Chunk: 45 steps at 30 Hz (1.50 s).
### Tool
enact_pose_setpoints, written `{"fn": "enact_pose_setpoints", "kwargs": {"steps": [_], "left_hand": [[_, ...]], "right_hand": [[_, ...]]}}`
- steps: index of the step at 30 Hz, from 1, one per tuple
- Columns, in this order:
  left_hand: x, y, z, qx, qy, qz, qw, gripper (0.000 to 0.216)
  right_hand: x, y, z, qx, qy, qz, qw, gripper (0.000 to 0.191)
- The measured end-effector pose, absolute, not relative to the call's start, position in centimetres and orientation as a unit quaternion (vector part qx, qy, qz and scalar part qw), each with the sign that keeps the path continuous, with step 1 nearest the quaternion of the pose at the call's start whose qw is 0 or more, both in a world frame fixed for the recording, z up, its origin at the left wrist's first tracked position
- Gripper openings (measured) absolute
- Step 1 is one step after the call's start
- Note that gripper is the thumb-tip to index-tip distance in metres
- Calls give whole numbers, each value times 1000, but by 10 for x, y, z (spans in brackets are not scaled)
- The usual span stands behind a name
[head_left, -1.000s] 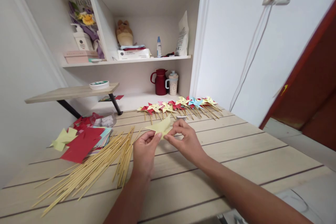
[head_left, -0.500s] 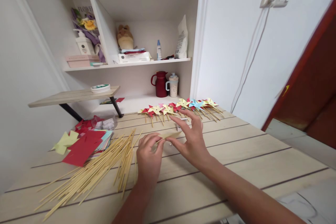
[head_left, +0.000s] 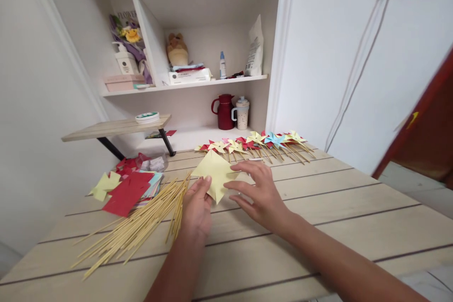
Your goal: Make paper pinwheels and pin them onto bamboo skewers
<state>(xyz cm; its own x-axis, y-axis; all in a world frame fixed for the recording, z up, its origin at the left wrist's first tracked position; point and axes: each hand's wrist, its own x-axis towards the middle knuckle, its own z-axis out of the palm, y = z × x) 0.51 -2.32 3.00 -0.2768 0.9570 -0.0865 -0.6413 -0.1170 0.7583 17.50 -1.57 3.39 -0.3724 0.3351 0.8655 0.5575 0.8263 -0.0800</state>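
A pale yellow square of paper [head_left: 214, 170] is pinched in my left hand [head_left: 197, 205], thumb on its face near the lower left edge. The sheet faces me, turned corner-up, with a slit showing at its bottom and right corners. Beside its right corner is my right hand [head_left: 261, 193], fingers spread and curved; whether a fingertip touches the paper I cannot tell. Close by on the left lies a fan of thin wooden sticks [head_left: 141, 226]. Behind the paper, a row of paper pinwheels on sticks [head_left: 255, 138] in yellow, red and blue rests on the table.
Left of the sticks are red paper sheets [head_left: 128, 194], a yellow cut paper [head_left: 105, 186] and a plastic box [head_left: 158, 163]. A small raised shelf [head_left: 106, 130] stands behind them. At the back are a dark red jug [head_left: 225, 112] and a lidded cup [head_left: 242, 115].
The yellow paper has turned from nearly edge-on to facing me. My right hand has moved lower and its fingers have come nearer the paper's right side. The view has shifted somewhat.
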Motion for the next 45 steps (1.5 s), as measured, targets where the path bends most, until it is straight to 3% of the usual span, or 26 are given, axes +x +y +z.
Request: {"fn": "enact_pose_setpoints", "kwargs": {"steps": [4, 10, 23, 39, 45], "left_hand": [[5, -23, 27, 223, 349, 703, 579, 16], [11, -27, 25, 259, 341, 663, 614, 29], [22, -35, 31, 280, 365, 649, 606, 30], [31, -36, 33, 305, 367, 672, 567, 28], [29, -31, 28, 352, 409, 680, 496, 23]], "right_hand": [[166, -19, 29, -271, -826, -155, 469, 27], [163, -17, 29, -264, -809, -129, 509, 3], [169, -8, 32, -366, -751, 68, 545, 13], [170, -9, 35, -361, -748, 80, 550, 12], [171, -7, 32, -370, -747, 70, 548, 9]]}}
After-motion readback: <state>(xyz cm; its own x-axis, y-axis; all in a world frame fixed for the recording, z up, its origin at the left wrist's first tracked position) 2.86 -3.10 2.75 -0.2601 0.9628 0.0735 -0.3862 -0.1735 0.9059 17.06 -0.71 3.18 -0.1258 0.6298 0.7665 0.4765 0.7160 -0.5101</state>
